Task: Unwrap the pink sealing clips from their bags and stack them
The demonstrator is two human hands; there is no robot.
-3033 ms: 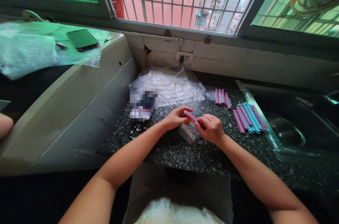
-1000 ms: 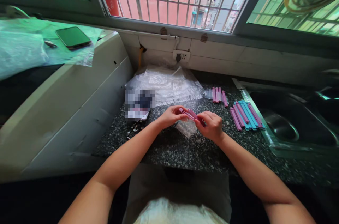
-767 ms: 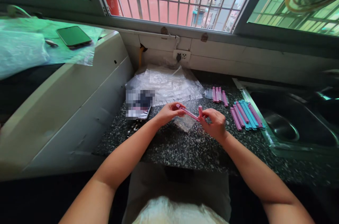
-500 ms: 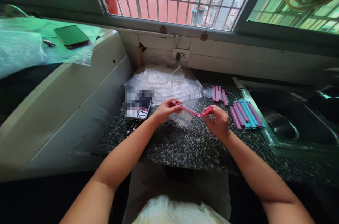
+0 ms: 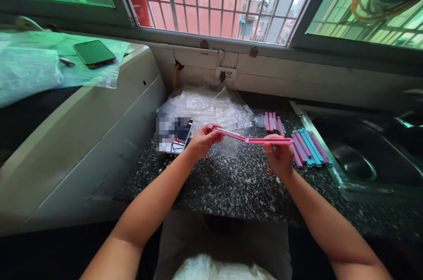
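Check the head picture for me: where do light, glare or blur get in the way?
Head view: bright window; green tint over the phone; dark sink with glare on its rim; a pixelated patch hides part of a printed item by the left hand; edges stretched and soft; pink clip readable.

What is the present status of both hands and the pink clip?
Left hand pinching one end of pink clip; right hand holding its other half. Clip open, nearly straight. Small plastic bag on counter below.
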